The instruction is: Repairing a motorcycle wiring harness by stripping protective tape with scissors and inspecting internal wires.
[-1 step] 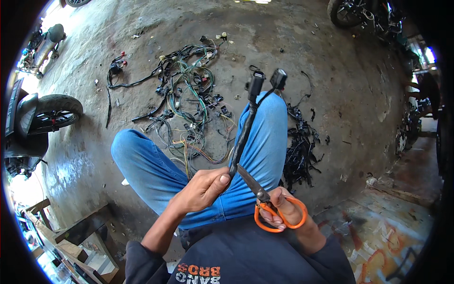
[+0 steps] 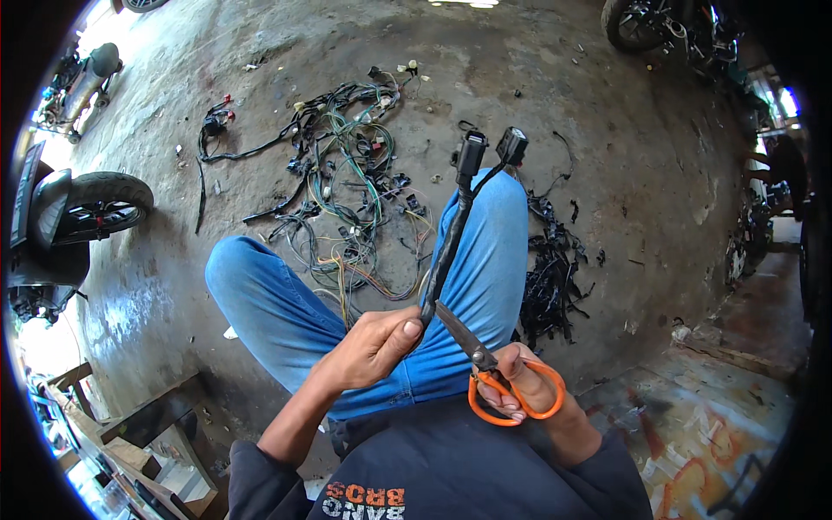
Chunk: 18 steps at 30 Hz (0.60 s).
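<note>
My left hand [image 2: 381, 347] is closed round the lower end of a black taped wiring harness [image 2: 445, 251]. The harness rises from my fist and splits at the top into two black connectors, one blocky connector [image 2: 471, 156] and another [image 2: 512, 146] on a short branch. In my right hand [image 2: 524, 380] is a pair of scissors [image 2: 462, 334] with orange handles, my fingers through the loops. The dark blades look nearly closed, and their tips meet the harness just beside my left thumb. Whether they bite into the tape I cannot tell.
A tangle of loose wires and connectors [image 2: 347, 173] lies on the concrete floor ahead, beyond my knees. Black tape scraps [image 2: 555, 277] are heaped by my right knee. A motorcycle wheel [image 2: 104, 208] stands at left, another motorcycle [image 2: 667, 30] far right. A wooden frame [image 2: 152, 407] is near left.
</note>
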### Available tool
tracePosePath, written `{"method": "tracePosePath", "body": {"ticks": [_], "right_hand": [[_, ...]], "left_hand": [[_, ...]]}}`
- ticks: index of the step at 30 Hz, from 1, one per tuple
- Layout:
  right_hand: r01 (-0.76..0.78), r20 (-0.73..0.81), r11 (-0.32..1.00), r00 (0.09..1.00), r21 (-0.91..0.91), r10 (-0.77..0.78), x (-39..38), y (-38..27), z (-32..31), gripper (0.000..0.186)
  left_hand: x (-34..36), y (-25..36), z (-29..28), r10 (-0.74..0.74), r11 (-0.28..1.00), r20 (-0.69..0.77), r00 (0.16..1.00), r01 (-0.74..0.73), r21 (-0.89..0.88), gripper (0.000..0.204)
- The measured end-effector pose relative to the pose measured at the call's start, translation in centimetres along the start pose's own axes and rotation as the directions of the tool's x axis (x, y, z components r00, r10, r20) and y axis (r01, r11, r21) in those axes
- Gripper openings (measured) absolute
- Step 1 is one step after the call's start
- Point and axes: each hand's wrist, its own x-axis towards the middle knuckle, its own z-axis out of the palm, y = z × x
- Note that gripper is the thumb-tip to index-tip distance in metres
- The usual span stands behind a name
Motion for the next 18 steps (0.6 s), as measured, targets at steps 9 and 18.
{"method": "tracePosePath", "body": {"ticks": [9, 18], "right_hand": [[0.185, -0.202, 0.975, 0.967, 0.128, -0.157, 1.5, 4.0, 3.4, 0.068], [0.286, -0.384, 0.954, 0.894, 0.092, -0.231, 2.8, 5.2, 4.9, 0.071]], "left_hand": [[0.5, -1.4, 7.1, -0.139, 0.896, -0.310, 0.941, -0.013, -0.443, 0.046], [0.8, -1.0, 7.6, -0.181, 0.930, -0.359, 0.916, 0.041, -0.364, 0.047]]}}
